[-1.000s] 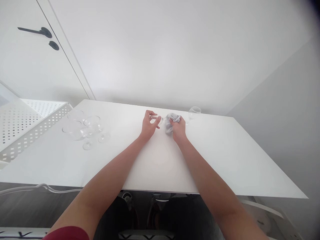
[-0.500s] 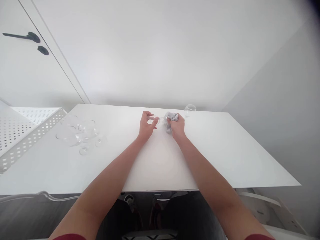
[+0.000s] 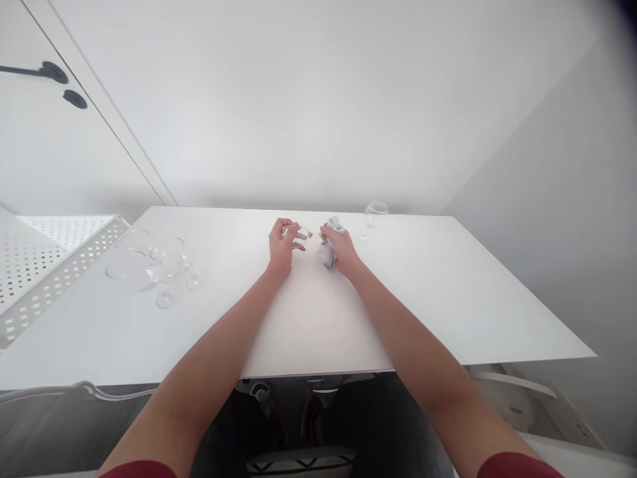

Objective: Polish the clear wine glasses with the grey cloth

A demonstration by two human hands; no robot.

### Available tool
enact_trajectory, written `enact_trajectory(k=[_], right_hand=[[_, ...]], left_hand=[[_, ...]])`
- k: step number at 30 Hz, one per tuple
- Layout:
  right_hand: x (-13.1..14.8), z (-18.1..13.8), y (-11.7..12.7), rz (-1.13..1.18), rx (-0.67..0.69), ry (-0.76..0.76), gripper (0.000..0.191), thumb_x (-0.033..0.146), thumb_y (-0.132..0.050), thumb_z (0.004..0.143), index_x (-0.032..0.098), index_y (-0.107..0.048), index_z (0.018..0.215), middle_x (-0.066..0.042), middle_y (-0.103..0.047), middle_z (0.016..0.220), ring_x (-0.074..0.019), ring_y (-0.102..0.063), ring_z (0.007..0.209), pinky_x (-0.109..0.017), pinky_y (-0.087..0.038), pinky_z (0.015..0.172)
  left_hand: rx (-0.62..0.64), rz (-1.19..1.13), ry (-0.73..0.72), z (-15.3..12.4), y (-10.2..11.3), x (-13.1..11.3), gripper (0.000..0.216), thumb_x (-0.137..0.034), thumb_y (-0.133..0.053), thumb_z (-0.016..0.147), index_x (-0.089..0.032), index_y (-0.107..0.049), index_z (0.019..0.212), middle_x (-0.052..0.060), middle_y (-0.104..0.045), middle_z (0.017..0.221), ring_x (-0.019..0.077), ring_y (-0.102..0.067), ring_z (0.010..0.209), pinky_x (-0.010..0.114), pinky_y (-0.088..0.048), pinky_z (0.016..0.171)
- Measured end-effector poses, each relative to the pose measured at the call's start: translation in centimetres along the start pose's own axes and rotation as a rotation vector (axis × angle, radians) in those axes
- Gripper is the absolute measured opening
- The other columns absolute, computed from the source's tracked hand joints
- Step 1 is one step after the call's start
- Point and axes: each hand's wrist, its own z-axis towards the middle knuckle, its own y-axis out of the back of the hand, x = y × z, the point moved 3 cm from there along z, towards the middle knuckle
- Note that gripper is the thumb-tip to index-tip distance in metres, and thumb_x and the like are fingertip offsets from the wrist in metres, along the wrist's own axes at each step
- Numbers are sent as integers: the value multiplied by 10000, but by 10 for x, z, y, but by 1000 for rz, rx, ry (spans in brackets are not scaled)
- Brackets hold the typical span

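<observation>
Above the white table [image 3: 308, 312], my left hand [image 3: 283, 244] is closed around the bowl of a clear stemmed glass [image 3: 306, 232], held on its side with the stem toward the right. My right hand [image 3: 343, 247] grips a crumpled pale grey cloth [image 3: 327, 253], pressed at the stem end of that glass. The foot of the glass is hidden by the cloth and fingers. Behind my right hand, a second stemmed glass [image 3: 375, 211] stands upright near the table's back edge.
Several clear glasses [image 3: 144, 275] lie grouped on the left of the table. A white perforated metal piece [image 3: 60, 279] is beyond the left edge. The wall [image 3: 308, 99] rises behind the table, and a door handle [image 3: 52, 72] is at upper left. A pale cable [image 3: 84, 388] runs along the front left.
My left hand's fingers have shifted their hold on the glass. The cloth in my right hand has turned and moved slightly left. The view has shifted a little.
</observation>
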Motion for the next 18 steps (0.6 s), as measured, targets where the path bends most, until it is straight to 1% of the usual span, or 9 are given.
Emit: enact_trajectory(k=[4, 5, 6, 7, 9, 11, 13, 15, 18], right_hand=[[-1, -4, 1, 49, -22, -272, 262, 464, -603, 841, 231, -552, 733, 22, -463, 616, -139, -407, 555, -278, -351, 494], [-1, -5, 1, 31, -45, -282, 256, 454, -582, 848, 233, -541, 727, 20, -458, 614, -142, -398, 551, -283, -340, 492], [0, -6, 2, -13, -82, -244, 244, 433, -577, 849, 235, -525, 716, 19, -457, 620, -143, -395, 555, -287, -339, 500], [2, -7, 2, -77, -122, -157, 232, 404, -581, 848, 237, -504, 706, 19, -456, 633, -143, -396, 568, -289, -347, 520], [8, -11, -1, -234, -153, 117, 220, 364, -586, 868, 241, -479, 720, 22, -460, 676, -144, -412, 614, -292, -385, 587], [14, -17, -7, -381, -96, 411, 206, 373, -580, 912, 246, -487, 780, 15, -488, 752, -152, -449, 686, -301, -432, 684], [17, -23, -13, -506, -17, 639, 189, 400, -568, 954, 249, -516, 853, -12, -542, 869, -173, -504, 799, -322, -465, 793], [21, -26, -13, -634, -48, 783, 203, 421, -541, 988, 242, -543, 894, -59, -584, 998, -209, -539, 934, -361, -476, 884], [27, -29, -7, -839, -250, 913, 232, 407, -525, 1004, 224, -565, 868, -128, -608, 1154, -273, -536, 1114, -438, -458, 984]], left_hand=[[17, 20, -2, -2, -3, -1, 309, -475, -725, 840, -227, -551, 899, 44, -607, 957, 150, -685, 745, 219, -517, 479], [23, 26, -3, -2, -4, -2, 308, -474, -728, 837, -228, -555, 902, 45, -611, 959, 153, -691, 751, 219, -515, 478], [28, 30, -4, -3, -4, -2, 305, -470, -730, 832, -229, -559, 905, 47, -616, 966, 158, -696, 760, 221, -516, 480], [29, 28, -4, -2, -4, -2, 298, -464, -731, 828, -230, -564, 906, 48, -622, 975, 161, -700, 768, 223, -517, 482], [7, 0, 6, -1, -3, 0, 282, -451, -722, 822, -229, -566, 896, 47, -634, 975, 155, -693, 753, 221, -507, 475], [-45, -54, 29, 2, 1, 2, 270, -449, -699, 827, -224, -558, 874, 43, -641, 952, 137, -669, 703, 216, -487, 462], [-99, -103, 51, 5, 4, 5, 280, -465, -682, 835, -218, -552, 862, 40, -647, 930, 120, -645, 656, 214, -478, 458], [-118, -113, 50, 6, 6, 7, 312, -498, -684, 840, -213, -561, 867, 43, -657, 940, 116, -645, 647, 216, -491, 468], [-76, -57, 4, 4, 3, 5, 353, -546, -700, 843, -212, -603, 903, 57, -672, 995, 133, -682, 697, 232, -540, 506]])
